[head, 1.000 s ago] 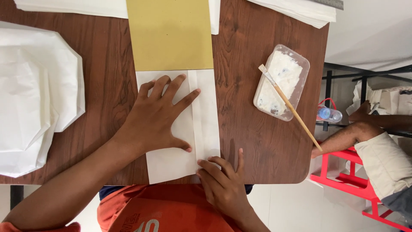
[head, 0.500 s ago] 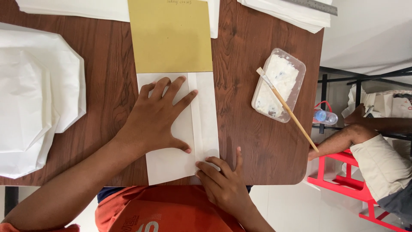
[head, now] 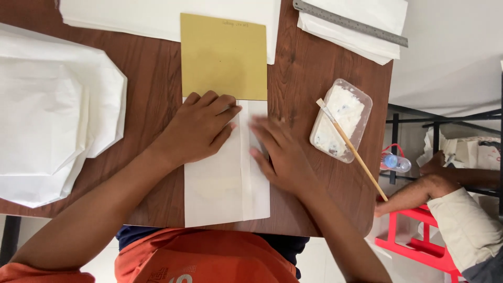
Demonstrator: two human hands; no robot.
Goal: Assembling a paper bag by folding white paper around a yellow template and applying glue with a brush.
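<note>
- The folded white paper (head: 226, 181) lies on the table (head: 309, 68) at its near edge, long axis running 12 to 6 o'clock.
- It is plain white, with lengthwise folds right of centre.
- The left hand (head: 196, 128) and the right hand (head: 280, 154) press flat on it, fingers spread, gripping nothing.
- At 3 o'clock, a clear plastic tray (head: 340, 119) holds white paste, with a stick (head: 352, 149) resting in it.

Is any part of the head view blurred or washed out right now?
Head view: the right hand is smeared by motion blur at the fingers; the left hand and folded white paper are sharp; the white paper stack is bright, nearly washed out; lighting is even.
</note>
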